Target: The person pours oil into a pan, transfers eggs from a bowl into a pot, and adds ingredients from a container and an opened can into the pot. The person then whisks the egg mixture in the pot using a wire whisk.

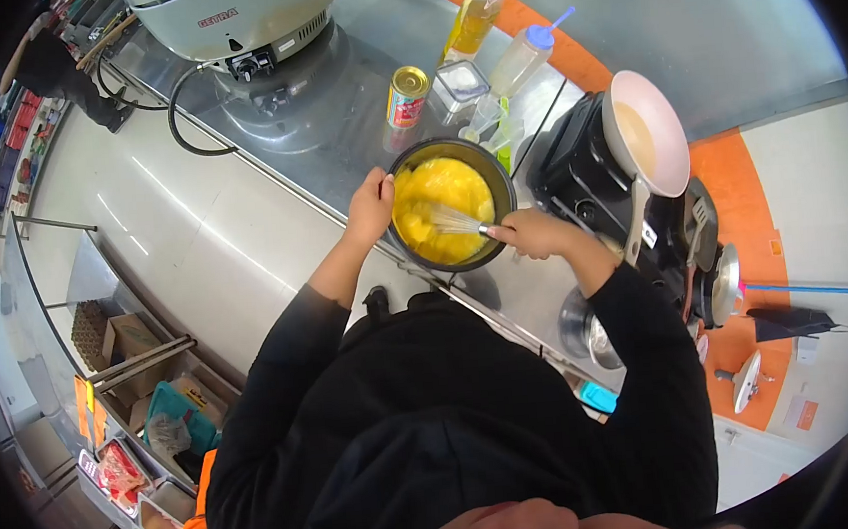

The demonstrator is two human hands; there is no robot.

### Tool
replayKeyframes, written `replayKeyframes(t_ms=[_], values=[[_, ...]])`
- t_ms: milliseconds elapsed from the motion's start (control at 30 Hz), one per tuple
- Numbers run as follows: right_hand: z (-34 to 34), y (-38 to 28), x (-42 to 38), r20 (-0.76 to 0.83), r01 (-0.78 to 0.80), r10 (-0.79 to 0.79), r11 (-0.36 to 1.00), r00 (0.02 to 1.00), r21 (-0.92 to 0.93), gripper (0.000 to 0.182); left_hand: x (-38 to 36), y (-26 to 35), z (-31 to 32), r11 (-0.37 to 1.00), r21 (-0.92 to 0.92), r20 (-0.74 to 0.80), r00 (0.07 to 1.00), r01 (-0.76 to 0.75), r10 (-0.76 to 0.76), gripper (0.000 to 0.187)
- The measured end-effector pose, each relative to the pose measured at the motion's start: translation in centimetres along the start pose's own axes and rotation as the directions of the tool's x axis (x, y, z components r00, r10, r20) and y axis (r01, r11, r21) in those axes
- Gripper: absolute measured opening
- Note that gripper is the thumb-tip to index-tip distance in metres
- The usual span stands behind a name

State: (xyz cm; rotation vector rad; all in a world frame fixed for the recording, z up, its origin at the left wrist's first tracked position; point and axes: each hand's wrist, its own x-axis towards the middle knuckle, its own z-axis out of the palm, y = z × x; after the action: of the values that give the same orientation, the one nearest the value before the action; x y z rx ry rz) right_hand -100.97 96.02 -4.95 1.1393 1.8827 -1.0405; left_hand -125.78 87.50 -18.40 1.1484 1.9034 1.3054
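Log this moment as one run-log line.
left hand: gripping bowl rim | right hand: holding whisk in yellow mixture | nearby: can, pan on stove

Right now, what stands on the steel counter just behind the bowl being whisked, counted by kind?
Cans: 1
Yellow oil pouches: 1
Squeeze bottles with blue caps: 1
Clear lidded containers: 1
Total: 4
The left hand steadies the bowl; the right hand grips the whisk.
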Motion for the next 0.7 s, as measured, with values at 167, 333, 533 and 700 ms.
replayKeyframes(t_ms=[167, 333, 533, 700], values=[[1.2, 1.4, -0.6, -0.269, 0.097, -0.139, 0.982, 0.953, -0.163, 0.051, -0.4, -0.2, 0.0, 0.999, 0.036, -0.009, 1.000, 0.009, -0.008, 0.022], [0.3, 1.7, -1.8, -0.073, -0.030, 0.033, 0.999, 0.997, 0.034, 0.055, -0.8, -0.1, -0.1, 1.000, 0.003, -0.025, 1.000, 0.009, -0.009, 0.022], [1.5, 4.6, -1.4, -0.192, 0.116, -0.166, 0.963, 0.967, -0.244, 0.053, -3.4, -0.2, 0.3, 0.999, 0.007, -0.090, 0.995, 0.036, -0.035, 0.022], [-1.3, 3.0, -2.5, -0.284, -0.026, -0.013, 0.991, 0.959, -0.132, 0.052, -6.6, -1.8, 1.3, 0.987, -0.054, -0.019, 0.988, 0.154, -0.155, 0.024]])
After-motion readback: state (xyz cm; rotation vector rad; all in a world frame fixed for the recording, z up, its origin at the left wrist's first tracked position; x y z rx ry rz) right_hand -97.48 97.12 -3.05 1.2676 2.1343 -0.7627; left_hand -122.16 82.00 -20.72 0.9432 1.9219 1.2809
